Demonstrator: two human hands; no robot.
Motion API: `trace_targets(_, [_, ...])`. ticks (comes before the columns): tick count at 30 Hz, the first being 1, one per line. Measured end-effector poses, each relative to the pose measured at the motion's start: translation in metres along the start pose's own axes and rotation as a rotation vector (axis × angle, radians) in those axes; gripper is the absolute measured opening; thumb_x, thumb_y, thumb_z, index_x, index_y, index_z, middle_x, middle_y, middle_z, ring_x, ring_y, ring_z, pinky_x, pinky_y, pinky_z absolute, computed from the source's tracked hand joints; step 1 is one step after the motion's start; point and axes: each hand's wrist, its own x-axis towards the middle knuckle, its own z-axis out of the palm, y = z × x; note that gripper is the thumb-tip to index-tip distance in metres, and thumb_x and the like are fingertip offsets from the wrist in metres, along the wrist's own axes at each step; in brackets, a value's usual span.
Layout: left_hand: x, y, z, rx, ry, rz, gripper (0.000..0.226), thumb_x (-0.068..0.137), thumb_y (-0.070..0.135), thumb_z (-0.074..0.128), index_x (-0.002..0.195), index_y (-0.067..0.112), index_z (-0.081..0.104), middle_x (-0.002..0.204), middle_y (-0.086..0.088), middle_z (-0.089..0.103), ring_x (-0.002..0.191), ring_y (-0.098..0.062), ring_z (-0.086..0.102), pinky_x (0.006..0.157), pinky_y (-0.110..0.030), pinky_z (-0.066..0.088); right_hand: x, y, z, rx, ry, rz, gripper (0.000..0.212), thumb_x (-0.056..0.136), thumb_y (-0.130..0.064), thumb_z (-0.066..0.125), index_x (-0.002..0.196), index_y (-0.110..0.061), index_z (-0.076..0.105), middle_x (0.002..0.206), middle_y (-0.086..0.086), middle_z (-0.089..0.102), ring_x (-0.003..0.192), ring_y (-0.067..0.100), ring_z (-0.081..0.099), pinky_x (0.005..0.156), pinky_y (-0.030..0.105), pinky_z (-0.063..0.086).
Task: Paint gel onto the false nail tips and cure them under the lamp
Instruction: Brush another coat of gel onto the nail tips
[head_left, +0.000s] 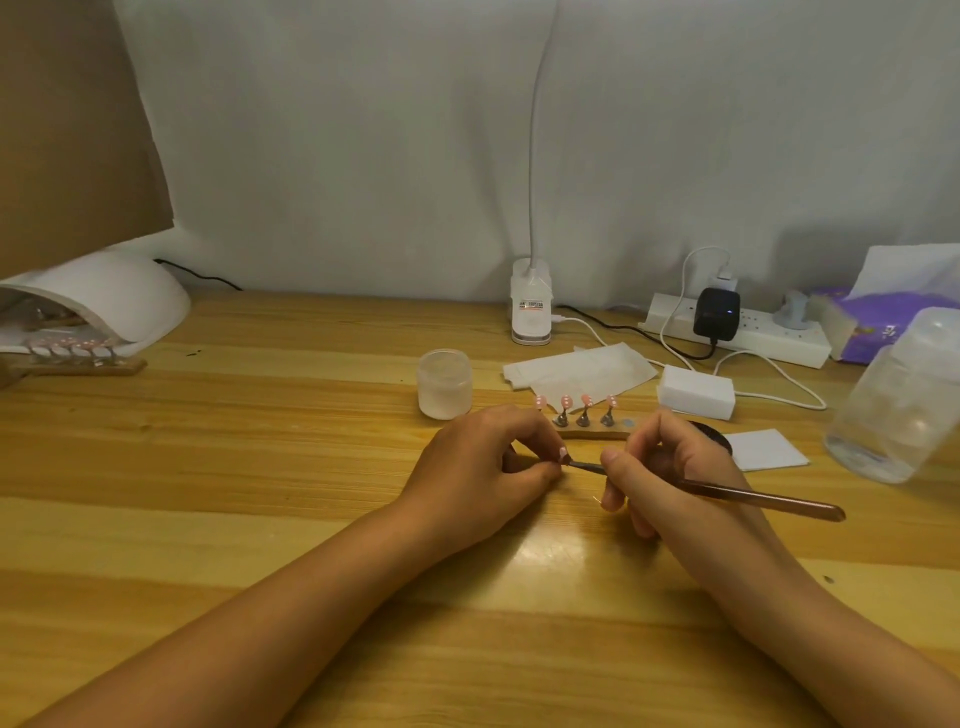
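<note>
- A single pink false nail tip (562, 453) is held low over the table (260, 493), pinched at the fingertips of the left hand (483, 467), whose fingers are curled closed around its small mount.
- The tip is met from the right by the brush (753, 493). Its dark working end lies against or just at the tip; actual contact cannot be told.
- The brush is gripped by the right hand (667, 467), fingers folded tight around the shaft near the ferrule. Its long axis runs almost level, from the tip on the left out to the handle end on the far right.
- The stroke is therefore judged to depend on that line: the tip lies directly left of the right hand, and both hands are close together.
- Just behind the hands, four more pink tips (576, 401) stand upright on a wooden strip (592, 435).
- A frosted jar (445, 384) stands beside the strip, to its left.
- The white curing lamp (119, 299) sits well apart at the far left, nearer the left hand, with another row of tips (72, 349) at its mouth.
</note>
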Motion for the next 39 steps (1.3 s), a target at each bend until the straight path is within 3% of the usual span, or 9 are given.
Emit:
trace_targets(7, [-0.0010, 0.0003, -0.0003, -0.012, 0.004, -0.006, 0.013, 0.085, 0.022, 0.074, 0.088, 0.034, 0.070, 0.091, 0.018, 0.067, 0.067, 0.003, 0.054, 0.061, -0.012, 0.037, -0.0016, -0.0031, -0.0033, 0.179, 0.104, 0.008, 0.021, 0.090, -0.028, 0.062, 0.086, -0.008, 0.056, 0.068, 0.006, 0.070, 0.046, 0.010, 0.051, 0.042, 0.017, 0.042])
trace_targets(12, [-0.0007, -0.0003, -0.0003, -0.010, 0.007, -0.009, 0.016, 0.084, 0.023, 0.075, 0.086, 0.036, 0.067, 0.089, 0.017, 0.067, 0.068, 0.001, 0.056, 0.061, -0.013, 0.039, -0.0007, -0.0029, -0.0001, 0.029, -0.008, 0.015, 0.016, 0.090, -0.027, 0.062, 0.088, -0.013, 0.056, 0.072, 0.001, 0.073, 0.049, 0.006, 0.057, 0.047, 0.017, 0.045])
trace_targets(15, [-0.0008, -0.0007, -0.0001, -0.010, 0.016, -0.009, 0.016, 0.084, 0.023, 0.075, 0.085, 0.037, 0.068, 0.089, 0.017, 0.068, 0.067, 0.000, 0.056, 0.061, -0.013, 0.040, -0.0006, -0.0001, -0.0018, 0.028, 0.012, 0.020, 0.011, 0.091, -0.016, 0.062, 0.084, -0.011, 0.056, 0.064, 0.004, 0.069, 0.049, 0.004, 0.058, 0.046, 0.017, 0.044])
trace_targets(19, [-0.0005, -0.0011, 0.0001, -0.011, 0.020, -0.009, 0.014, 0.084, 0.023, 0.076, 0.085, 0.035, 0.070, 0.088, 0.017, 0.068, 0.068, -0.002, 0.057, 0.061, -0.016, 0.041, -0.0020, -0.0021, -0.0028, 0.099, 0.063, 0.000, 0.014, 0.088, -0.024, 0.065, 0.086, -0.012, 0.056, 0.068, 0.005, 0.069, 0.049, 0.010, 0.057, 0.047, 0.019, 0.045])
trace_targets(22, [-0.0006, -0.0017, -0.0001, 0.008, 0.031, -0.005, 0.011, 0.083, 0.025, 0.076, 0.086, 0.033, 0.070, 0.088, 0.017, 0.067, 0.070, -0.003, 0.057, 0.063, -0.018, 0.043, -0.0017, -0.0050, -0.0016, 0.144, 0.068, -0.003, 0.024, 0.079, -0.031, 0.070, 0.091, -0.017, 0.056, 0.078, 0.005, 0.069, 0.053, 0.009, 0.058, 0.049, 0.020, 0.048])
trace_targets(28, [-0.0011, -0.0008, -0.0001, 0.014, 0.056, 0.001, 0.016, 0.082, 0.025, 0.077, 0.077, 0.033, 0.064, 0.085, 0.017, 0.063, 0.068, -0.004, 0.056, 0.062, -0.023, 0.047, -0.0030, -0.0075, -0.0018, 0.168, 0.018, -0.049, 0.011, 0.078, -0.045, 0.061, 0.085, -0.036, 0.062, 0.078, 0.002, 0.071, 0.054, 0.016, 0.062, 0.049, 0.021, 0.050])
trace_targets(32, [-0.0015, 0.0003, 0.0001, 0.029, 0.068, 0.013, 0.021, 0.083, 0.026, 0.077, 0.073, 0.033, 0.060, 0.083, 0.015, 0.061, 0.068, -0.006, 0.056, 0.064, -0.031, 0.051, -0.0032, -0.0080, -0.0008, 0.138, 0.014, -0.074, 0.014, 0.076, -0.043, 0.065, 0.084, -0.032, 0.067, 0.077, 0.000, 0.071, 0.056, 0.011, 0.063, 0.052, 0.018, 0.050])
trace_targets(39, [-0.0028, 0.0015, -0.0004, 0.035, 0.070, 0.028, 0.013, 0.082, 0.025, 0.077, 0.078, 0.026, 0.065, 0.085, 0.016, 0.060, 0.070, -0.007, 0.057, 0.065, -0.033, 0.051, -0.0035, -0.0076, -0.0014, 0.172, 0.028, -0.014, 0.021, 0.077, -0.045, 0.066, 0.080, -0.024, 0.068, 0.064, 0.003, 0.067, 0.047, 0.007, 0.051, 0.045, 0.015, 0.042])
